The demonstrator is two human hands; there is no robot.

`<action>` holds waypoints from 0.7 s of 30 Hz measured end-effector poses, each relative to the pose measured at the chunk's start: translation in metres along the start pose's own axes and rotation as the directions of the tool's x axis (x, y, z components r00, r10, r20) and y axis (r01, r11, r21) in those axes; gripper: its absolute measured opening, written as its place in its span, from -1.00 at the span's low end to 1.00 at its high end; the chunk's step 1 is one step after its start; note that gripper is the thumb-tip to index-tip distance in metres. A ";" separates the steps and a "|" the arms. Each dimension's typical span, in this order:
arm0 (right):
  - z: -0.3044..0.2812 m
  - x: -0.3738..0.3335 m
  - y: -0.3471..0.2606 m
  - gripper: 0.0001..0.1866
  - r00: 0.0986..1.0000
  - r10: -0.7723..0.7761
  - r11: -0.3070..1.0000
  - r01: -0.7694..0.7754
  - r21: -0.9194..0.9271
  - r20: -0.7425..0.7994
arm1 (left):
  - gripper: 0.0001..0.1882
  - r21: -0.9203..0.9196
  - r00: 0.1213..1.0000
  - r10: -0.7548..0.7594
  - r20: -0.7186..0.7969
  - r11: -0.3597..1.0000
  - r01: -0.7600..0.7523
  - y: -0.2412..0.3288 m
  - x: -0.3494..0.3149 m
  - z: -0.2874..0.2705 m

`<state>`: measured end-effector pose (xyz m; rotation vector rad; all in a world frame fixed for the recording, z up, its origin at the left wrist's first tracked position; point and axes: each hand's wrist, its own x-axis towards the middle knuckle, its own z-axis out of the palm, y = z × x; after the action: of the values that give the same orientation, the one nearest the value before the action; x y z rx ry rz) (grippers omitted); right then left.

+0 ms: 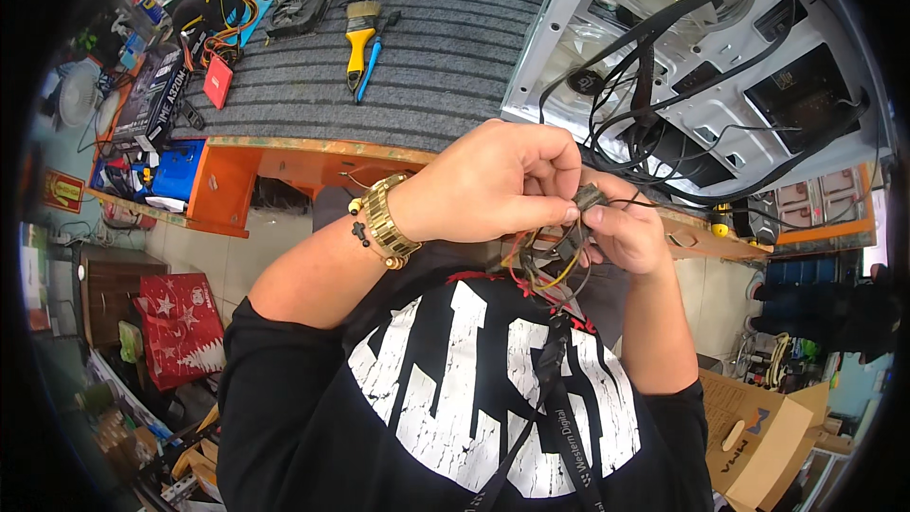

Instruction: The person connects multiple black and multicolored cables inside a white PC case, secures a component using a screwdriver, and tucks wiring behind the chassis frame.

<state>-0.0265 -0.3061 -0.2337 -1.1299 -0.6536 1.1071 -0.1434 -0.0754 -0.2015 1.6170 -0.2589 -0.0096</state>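
Observation:
In front of my chest, both hands meet at a small dark cable connector (590,196). My left hand (517,180), a gold watch on its wrist, pinches it between thumb and fingers. My right hand (633,235) is closed on it from the other side. A bundle of thin wires (559,261), some yellow and red, hangs below the fingers. A second dark plug (570,245) shows among these wires. Black cables (654,114) run from the hands' area up across the open white computer case (692,85). The fingers partly hide the connector's ends.
On the grey ribbed bench mat (436,66) lie a yellow-handled brush (358,43) and a blue screwdriver (370,66). A graphics card (301,5), a red box (218,82) and a motherboard box (161,95) are at the left. An open cardboard box (758,436) stands lower right.

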 end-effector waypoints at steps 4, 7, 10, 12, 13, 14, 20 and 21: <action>0.006 0.006 0.008 -0.76 0.990 -0.142 0.987 0.142 -0.073 -0.003 | -0.76 0.207 0.991 0.118 -0.056 0.973 -0.104 0.001 0.000 0.000; 0.010 0.009 0.009 -0.78 0.981 -0.192 0.979 0.189 -0.078 -0.030 | -0.75 0.433 0.989 0.133 -0.063 0.897 -0.093 0.016 -0.004 -0.006; 0.003 0.009 0.015 -0.78 0.960 -0.278 0.959 0.275 -0.074 -0.038 | -0.75 0.230 0.982 0.092 -0.164 0.972 -0.052 0.007 -0.010 -0.013; 0.002 0.006 0.012 -0.76 0.954 -0.296 0.954 0.294 -0.067 -0.035 | -0.80 0.192 0.970 0.037 -0.240 0.981 0.010 -0.005 -0.022 -0.028; 0.001 0.004 0.010 -0.76 0.947 -0.320 0.946 0.317 -0.062 -0.039 | -0.80 0.241 0.954 -0.053 -0.296 0.962 0.128 -0.004 -0.030 -0.037; 0.000 0.001 0.009 -0.75 0.938 -0.343 0.938 0.341 -0.058 -0.043 | -0.74 0.281 0.925 -0.137 -0.356 0.928 0.245 -0.003 -0.038 -0.043; -0.005 -0.010 0.011 -0.77 0.906 -0.422 0.906 0.422 0.016 -0.040 | -0.49 0.289 0.914 -0.232 -0.332 0.898 0.333 -0.030 -0.074 -0.032; -0.005 -0.012 0.011 -0.75 0.895 -0.444 0.896 0.444 0.003 -0.046 | -0.50 0.240 0.930 -0.213 -0.300 0.927 0.290 -0.044 -0.075 -0.027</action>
<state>-0.0300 -0.3191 -0.2444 -0.9274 -0.8196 0.6899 -0.2048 -0.0340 -0.2548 1.9029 0.1708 0.0506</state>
